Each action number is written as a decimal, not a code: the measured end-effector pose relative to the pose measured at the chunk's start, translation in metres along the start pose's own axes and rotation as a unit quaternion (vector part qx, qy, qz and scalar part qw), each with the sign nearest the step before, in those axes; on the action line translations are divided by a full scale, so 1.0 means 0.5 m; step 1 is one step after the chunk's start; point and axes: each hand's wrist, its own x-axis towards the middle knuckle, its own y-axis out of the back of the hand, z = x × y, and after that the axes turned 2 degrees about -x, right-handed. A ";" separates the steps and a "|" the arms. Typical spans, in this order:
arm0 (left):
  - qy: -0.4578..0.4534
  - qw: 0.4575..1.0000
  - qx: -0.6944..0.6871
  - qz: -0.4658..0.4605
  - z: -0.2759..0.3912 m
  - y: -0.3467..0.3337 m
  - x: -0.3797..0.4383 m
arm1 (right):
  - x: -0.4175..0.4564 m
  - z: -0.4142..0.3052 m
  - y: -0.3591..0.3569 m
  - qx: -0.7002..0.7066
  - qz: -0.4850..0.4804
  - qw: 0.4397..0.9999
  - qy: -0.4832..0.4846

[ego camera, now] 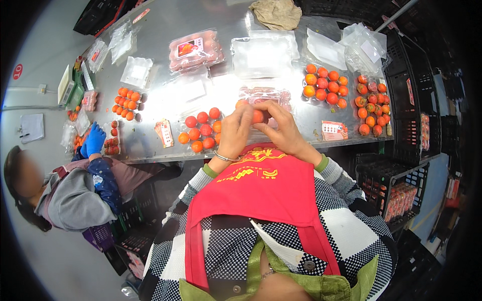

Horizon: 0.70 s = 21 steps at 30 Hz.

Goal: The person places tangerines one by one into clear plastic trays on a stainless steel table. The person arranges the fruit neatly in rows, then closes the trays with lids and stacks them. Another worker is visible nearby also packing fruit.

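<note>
My left hand [236, 131] holds an orange-red round fruit [242, 102] at its fingertips, in front of my red apron [256, 188]. Close beside it, my right hand [278, 126] has thumb and fingers around a second red fruit [257, 116]. Both hands hover over the near edge of the metal table [169, 152]. Left of them lies a clear tray of red and orange fruits [206, 130]. Behind my hands is a clear pack of red fruit [282, 97], partly hidden by them.
Fruit-filled trays stand at right [326, 83] and far right [371, 109]. Empty clear clamshells [261, 56], a closed labelled pack [196, 50], a brown cloth [276, 14] and printed cards [334, 130] lie about. A co-worker's blue-gloved hand [94, 140] is at left. Black crates [391, 188] stand at right.
</note>
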 end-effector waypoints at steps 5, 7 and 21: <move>0.099 0.981 -0.166 0.006 -0.015 0.010 0.003 | 0.002 -0.001 0.003 0.013 0.016 1.000 -0.003; 0.102 0.980 -0.173 -0.003 -0.011 0.013 0.003 | 0.002 0.005 0.001 0.032 0.028 0.999 -0.011; 0.185 0.913 -0.360 -0.044 -0.026 0.006 -0.001 | 0.005 0.012 -0.002 0.030 0.031 0.998 -0.053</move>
